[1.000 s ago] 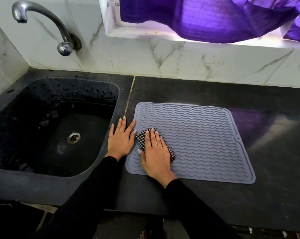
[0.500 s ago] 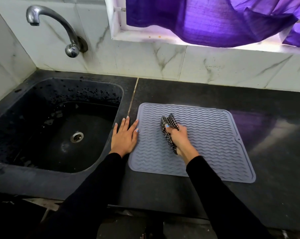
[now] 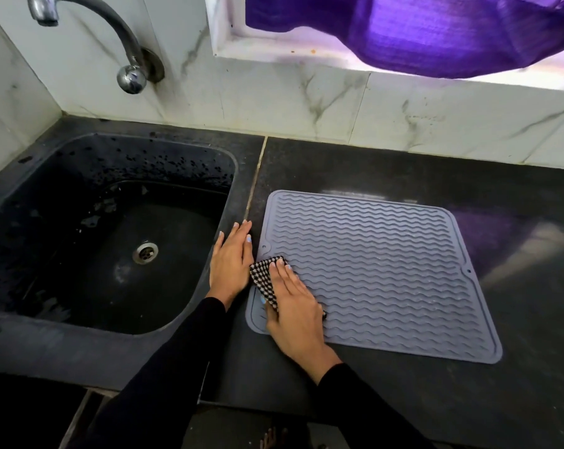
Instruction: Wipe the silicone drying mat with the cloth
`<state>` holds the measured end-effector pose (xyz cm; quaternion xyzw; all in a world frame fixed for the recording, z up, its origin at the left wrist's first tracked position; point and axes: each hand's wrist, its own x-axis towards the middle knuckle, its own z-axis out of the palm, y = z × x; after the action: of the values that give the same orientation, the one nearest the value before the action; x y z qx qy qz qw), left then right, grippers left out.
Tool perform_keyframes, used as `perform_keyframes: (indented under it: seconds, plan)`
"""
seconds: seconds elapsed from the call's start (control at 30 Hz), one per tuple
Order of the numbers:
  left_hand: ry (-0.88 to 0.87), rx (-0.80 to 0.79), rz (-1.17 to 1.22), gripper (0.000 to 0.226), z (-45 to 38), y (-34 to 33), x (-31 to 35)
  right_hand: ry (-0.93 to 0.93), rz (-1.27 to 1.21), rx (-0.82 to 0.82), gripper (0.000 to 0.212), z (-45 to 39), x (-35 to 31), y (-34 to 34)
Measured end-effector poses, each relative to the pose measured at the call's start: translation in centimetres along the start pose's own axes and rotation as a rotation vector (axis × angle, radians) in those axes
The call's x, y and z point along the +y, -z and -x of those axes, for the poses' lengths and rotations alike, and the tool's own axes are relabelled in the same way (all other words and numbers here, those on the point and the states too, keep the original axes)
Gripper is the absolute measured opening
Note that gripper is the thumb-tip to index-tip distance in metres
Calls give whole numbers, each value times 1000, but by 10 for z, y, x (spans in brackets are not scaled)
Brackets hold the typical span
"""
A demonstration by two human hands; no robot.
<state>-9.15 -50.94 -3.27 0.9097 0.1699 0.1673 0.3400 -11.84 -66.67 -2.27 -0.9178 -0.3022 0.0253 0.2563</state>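
Observation:
A grey silicone drying mat (image 3: 387,270) with wavy ridges lies flat on the black counter, right of the sink. A black-and-white checked cloth (image 3: 264,276) sits on the mat's near left corner. My right hand (image 3: 293,309) lies flat on top of the cloth and presses it onto the mat; most of the cloth is hidden under the palm. My left hand (image 3: 230,262) rests flat on the counter strip between sink and mat, fingers together, its edge beside the mat's left rim.
A black sink (image 3: 31,322) with a metal drain (image 3: 145,252) fills the left side. A chrome tap (image 3: 125,59) juts from the marble wall above it. A purple curtain (image 3: 436,30) hangs at the window. The dark counter (image 3: 517,384) extends right of the mat.
My right hand had lifted the bunched cloth over the mat's middle; now it is back at the near left corner, flat on the cloth. My left hand barely shifted.

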Motion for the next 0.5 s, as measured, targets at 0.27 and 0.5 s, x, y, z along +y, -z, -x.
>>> perform_keyframes:
  seconds: [0.27,0.5]
  plan:
    - [-80,-129,-298,51,2,-4,-4,-679,-1175,-56,19,-36,23,61]
    - [-86,-120,-348,52,3,-5,-3,-591,-463,412,31,-39,73,93]
